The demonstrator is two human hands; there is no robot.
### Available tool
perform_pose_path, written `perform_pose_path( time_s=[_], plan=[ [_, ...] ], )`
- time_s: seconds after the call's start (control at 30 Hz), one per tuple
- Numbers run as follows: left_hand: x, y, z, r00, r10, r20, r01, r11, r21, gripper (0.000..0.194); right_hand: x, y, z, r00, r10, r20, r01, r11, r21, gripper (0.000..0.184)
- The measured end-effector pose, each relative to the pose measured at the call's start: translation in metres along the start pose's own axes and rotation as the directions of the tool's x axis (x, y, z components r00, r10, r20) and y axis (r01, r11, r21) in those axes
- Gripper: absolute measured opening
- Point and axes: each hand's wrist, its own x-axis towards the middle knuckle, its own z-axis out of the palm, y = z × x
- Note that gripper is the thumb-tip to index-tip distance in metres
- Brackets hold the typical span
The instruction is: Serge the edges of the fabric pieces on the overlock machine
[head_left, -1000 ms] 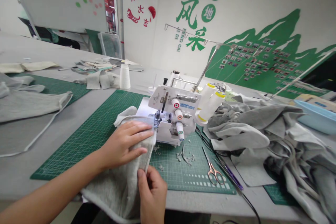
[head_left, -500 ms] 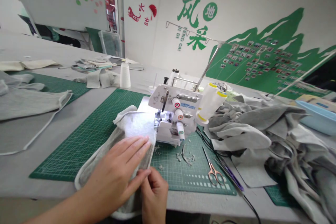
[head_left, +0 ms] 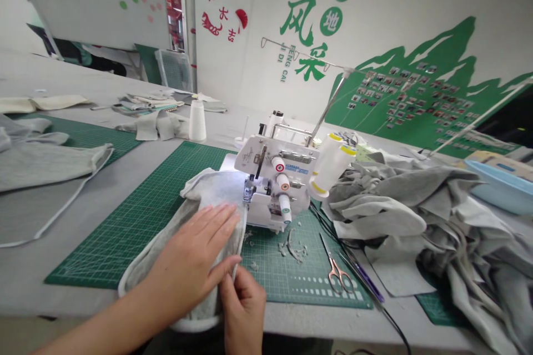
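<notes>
A piece of grey fleece fabric [head_left: 214, 191] with a white bound edge is lying on a green cutting mat [head_left: 137, 222], its far end feeding up to the presser foot [head_left: 249, 191] of a white overlock machine [head_left: 270, 186]. The left hand [head_left: 191, 255] is pressing flat on the fabric with its grip open, fingers spread toward the needle area, while the right hand [head_left: 244, 310] is closing its grip on the fabric's near edge, pinching it between thumb and fingers. Lint scraps [head_left: 293, 247] are scattering across the mat beside small rose-gold scissors [head_left: 335, 272]. To the right, a heap of grey fabric [head_left: 395, 205] is spilling over the tabletop [head_left: 158, 163], and a white thread cone [head_left: 197, 121] is standing beyond the mat.
</notes>
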Motion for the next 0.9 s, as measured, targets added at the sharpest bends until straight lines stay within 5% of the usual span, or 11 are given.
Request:
perform_pose_path(
  time_s=[0.2, 0.47, 0.9],
  plan=[
    [0.002, -0.003, -0.002, 1.0, 0.016, 0.007, -0.016, 1.0, -0.002, 0.059, 0.0, 0.0, 0.0, 1.0, 0.015, 0.014, -0.015, 1.0, -0.003, 0.041],
    [-0.023, 0.023, -0.011, 1.0, 0.02, -0.017, -0.019, 0.999, 0.031, 0.067, -0.002, 0.005, 0.0, 0.997, 0.062, 0.048, -0.063, 0.998, 0.017, 0.035],
    [-0.015, 0.013, 0.002, 1.0, -0.021, -0.014, 0.021, 0.999, 0.048, 0.064, -0.002, -0.002, 0.001, 0.993, 0.109, 0.054, -0.111, 0.993, 0.038, 0.026]
  ],
)
